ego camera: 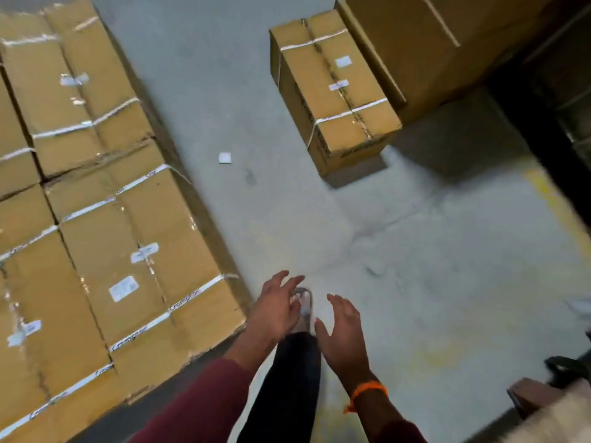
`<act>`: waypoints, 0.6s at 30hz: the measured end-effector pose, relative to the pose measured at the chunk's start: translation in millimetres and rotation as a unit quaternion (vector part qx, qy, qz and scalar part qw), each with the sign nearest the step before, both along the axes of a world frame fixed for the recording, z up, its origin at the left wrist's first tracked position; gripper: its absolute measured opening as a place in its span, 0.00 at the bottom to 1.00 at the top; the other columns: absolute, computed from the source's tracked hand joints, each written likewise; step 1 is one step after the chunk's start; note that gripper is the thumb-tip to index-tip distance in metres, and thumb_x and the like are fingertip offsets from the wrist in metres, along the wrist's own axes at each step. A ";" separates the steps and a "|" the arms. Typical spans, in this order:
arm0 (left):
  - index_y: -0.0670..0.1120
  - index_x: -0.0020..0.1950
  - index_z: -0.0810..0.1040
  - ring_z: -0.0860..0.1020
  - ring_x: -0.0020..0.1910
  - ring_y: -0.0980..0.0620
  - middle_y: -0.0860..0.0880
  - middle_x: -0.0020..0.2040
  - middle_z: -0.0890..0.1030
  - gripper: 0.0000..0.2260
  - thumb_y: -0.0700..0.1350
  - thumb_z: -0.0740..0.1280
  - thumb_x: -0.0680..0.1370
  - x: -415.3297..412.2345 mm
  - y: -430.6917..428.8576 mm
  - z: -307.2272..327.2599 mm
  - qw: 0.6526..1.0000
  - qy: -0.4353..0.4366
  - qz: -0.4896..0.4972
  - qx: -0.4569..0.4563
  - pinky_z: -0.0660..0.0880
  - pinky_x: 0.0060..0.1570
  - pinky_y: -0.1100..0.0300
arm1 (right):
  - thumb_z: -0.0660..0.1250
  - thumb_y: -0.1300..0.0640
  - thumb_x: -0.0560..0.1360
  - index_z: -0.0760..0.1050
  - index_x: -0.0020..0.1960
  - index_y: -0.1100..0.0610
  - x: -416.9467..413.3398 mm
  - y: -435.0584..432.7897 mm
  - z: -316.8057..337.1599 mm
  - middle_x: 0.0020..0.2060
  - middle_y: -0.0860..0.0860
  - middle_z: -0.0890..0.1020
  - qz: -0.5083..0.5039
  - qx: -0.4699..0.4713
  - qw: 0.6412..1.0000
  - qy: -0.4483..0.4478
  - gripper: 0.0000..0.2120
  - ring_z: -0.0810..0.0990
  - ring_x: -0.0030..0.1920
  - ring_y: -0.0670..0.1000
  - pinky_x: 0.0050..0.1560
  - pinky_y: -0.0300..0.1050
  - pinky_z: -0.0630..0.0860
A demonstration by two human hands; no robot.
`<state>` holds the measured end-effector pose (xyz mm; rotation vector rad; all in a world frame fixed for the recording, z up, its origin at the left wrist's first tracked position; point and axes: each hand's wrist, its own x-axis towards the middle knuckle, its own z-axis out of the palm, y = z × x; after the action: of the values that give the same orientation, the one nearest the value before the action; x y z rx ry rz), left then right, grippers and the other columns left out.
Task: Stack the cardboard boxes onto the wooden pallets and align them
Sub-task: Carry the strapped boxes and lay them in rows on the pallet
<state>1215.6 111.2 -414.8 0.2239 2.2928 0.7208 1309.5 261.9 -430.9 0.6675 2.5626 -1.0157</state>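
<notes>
Fetching step, judged: left hand point(277, 306) and right hand point(344, 330), grip wide, empty; far strapped cardboard box point(332, 91) next needs lifting onto left stack point(96, 219).

At left, cardboard boxes point(96, 203) packed side by side. Ahead right, a single cardboard box point(335, 91) on the floor point(415, 251), larger cartons point(431, 43) just behind it. Between both groups, a paper scrap point(224, 157) on the floor.

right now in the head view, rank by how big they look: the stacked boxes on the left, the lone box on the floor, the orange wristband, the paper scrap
1. stacked boxes
2. lone box
3. orange wristband, though nearness to the camera makes this unsure
4. paper scrap
</notes>
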 end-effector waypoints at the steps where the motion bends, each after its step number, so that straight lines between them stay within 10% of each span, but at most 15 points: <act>1: 0.57 0.76 0.68 0.63 0.76 0.44 0.46 0.79 0.63 0.23 0.45 0.62 0.81 -21.7 11.0 -11.6 1.000 -0.009 -0.011 -0.011 0.61 0.74 0.56 | 0.68 0.54 0.73 0.75 0.69 0.63 -19.0 17.7 -11.9 0.65 0.60 0.79 -0.001 0.006 1.000 -0.008 0.26 0.74 0.68 0.63 0.71 0.39 0.59; 7: 0.59 0.66 0.79 0.70 0.71 0.48 0.49 0.71 0.75 0.16 0.45 0.63 0.81 -156.4 95.8 -44.0 0.999 0.007 -0.034 -0.025 0.65 0.68 0.61 | 0.69 0.54 0.72 0.74 0.70 0.64 -170.1 144.2 -55.0 0.66 0.63 0.78 0.019 0.006 0.999 -0.049 0.29 0.73 0.69 0.67 0.71 0.57 0.71; 18: 0.51 0.76 0.70 0.72 0.70 0.47 0.47 0.74 0.72 0.22 0.51 0.65 0.82 -380.3 238.1 -97.6 0.996 -0.065 0.057 -0.031 0.67 0.68 0.57 | 0.73 0.54 0.78 0.70 0.74 0.63 -439.5 311.4 -107.0 0.73 0.60 0.71 -0.077 -0.020 0.995 -0.061 0.29 0.68 0.74 0.60 0.72 0.52 0.66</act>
<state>835.3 349.3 -512.4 0.0159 2.2136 0.7001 869.9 573.3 -537.9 0.8989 2.4105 -1.0370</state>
